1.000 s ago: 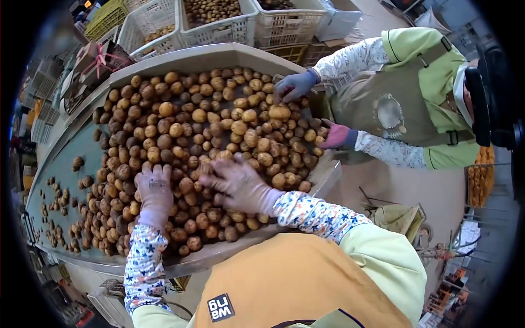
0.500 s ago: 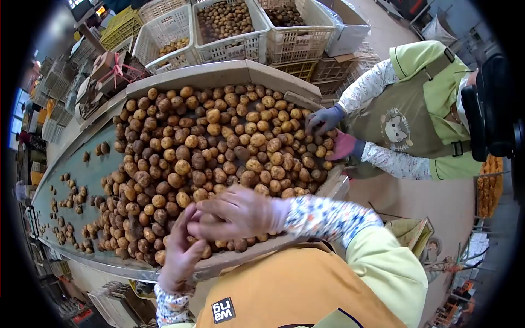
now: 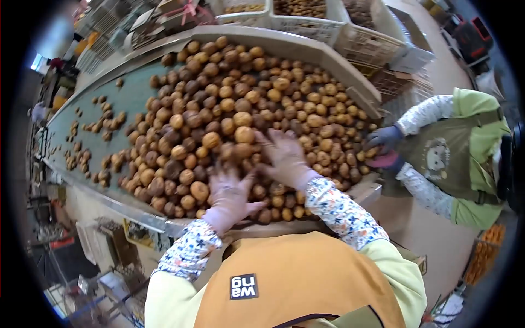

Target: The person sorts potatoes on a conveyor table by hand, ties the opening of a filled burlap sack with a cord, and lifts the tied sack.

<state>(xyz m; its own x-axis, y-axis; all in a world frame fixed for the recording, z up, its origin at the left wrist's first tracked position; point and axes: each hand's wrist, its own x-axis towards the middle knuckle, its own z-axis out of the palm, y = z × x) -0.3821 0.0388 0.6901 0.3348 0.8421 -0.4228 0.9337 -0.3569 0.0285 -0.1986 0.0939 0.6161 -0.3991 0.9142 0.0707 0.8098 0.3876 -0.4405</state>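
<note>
A large heap of round brown and yellowish potatoes (image 3: pixel 191 117) covers much of the sorting table. My left hand (image 3: pixel 229 194), fingers spread, rests on the near middle of the heap. Close by on the right, my right hand (image 3: pixel 287 161) reaches a little farther in, its fingers also apart and touching potatoes. A few potatoes between the two hands are blurred. Neither hand is closed round a potato, and some fingertips are partly hidden among them.
Loose potatoes lie on the green belt (image 3: pixel 136 90) to the left. A raised rim (image 3: pixel 306 49) borders the table. Behind it stand white crates (image 3: pixel 306 26) of potatoes. At the right end, a co-worker's gloved hands (image 3: pixel 385 136) handle potatoes.
My hands were together above the near edge of the heap. They have come apart and moved forward onto the potatoes, fingers spreading. The whole view has shifted and turned.
</note>
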